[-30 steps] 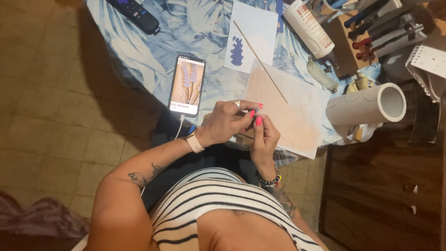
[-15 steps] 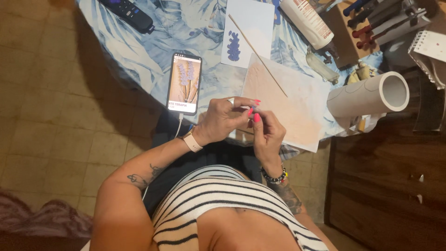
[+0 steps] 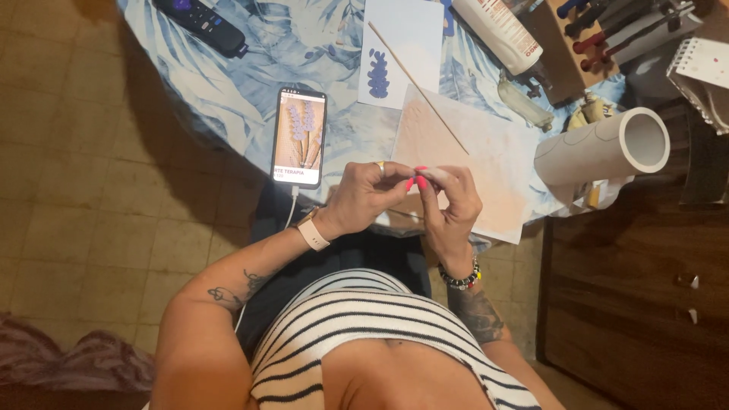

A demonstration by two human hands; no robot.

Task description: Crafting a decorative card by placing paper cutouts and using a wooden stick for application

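Both hands, left hand (image 3: 363, 199) and right hand (image 3: 449, 203), pinch something too small to identify; we should roll gently, fingertips together, above the peach paper sheet (image 3: 486, 163).

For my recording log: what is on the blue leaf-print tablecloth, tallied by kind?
Smartphone: 1
Remote control: 1
Paper sheets, one white with blue shapes, one pinkish: 2
Thin wooden stick: 1
White glue bottle: 1
Cardboard tube: 1
Total: 7
Left hand and right hand pinch something too small to identify.
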